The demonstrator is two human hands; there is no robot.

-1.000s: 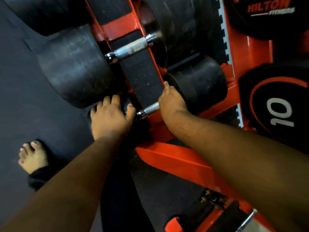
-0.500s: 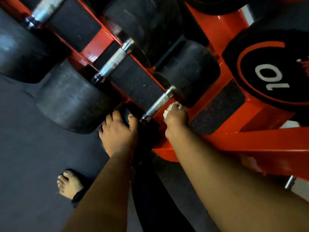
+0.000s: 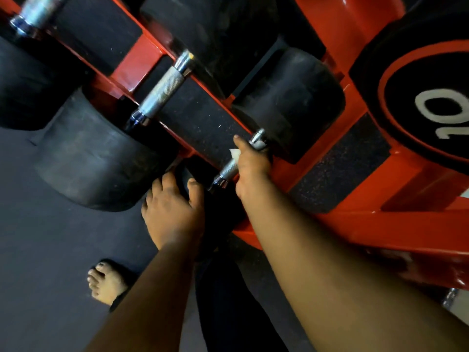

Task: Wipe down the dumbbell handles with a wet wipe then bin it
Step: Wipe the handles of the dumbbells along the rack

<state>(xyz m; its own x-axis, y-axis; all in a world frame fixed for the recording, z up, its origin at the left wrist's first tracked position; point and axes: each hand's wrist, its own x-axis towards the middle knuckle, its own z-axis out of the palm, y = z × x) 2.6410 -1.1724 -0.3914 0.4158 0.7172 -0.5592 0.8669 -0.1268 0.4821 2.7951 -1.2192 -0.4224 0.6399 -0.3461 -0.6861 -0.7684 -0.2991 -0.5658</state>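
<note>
Dark rubber gym floor (image 3: 45,237) under you, with a big orange rack (image 3: 380,224) slanting across the view and a black plate marked 10 (image 3: 431,102) off to the right. On the rack you've got a row of black dumbbells: the middle one (image 3: 101,158) has its knurled handle (image 3: 162,92) bare and untouched as far as I can see, and another handle (image 3: 33,11) further up is blurry, so no telling if it's been done. You're working the nearest dumbbell handle (image 3: 228,171), so I'd call this early-to-middle of the job, with at least one more handle to go and the bin nowhere in view yet. Your right hand (image 3: 251,166) is wrapped round that handle near the far collar, fingers curled and clamped on the wipe (image 3: 234,153), which pokes out white just under your thumb and sits pressed against the metal. Your left hand (image 3: 172,212) rests flat with fingers spread and relaxed on the near black weight end, holding nothing. Your bare foot (image 3: 106,283) is on the floor at lower left.
</note>
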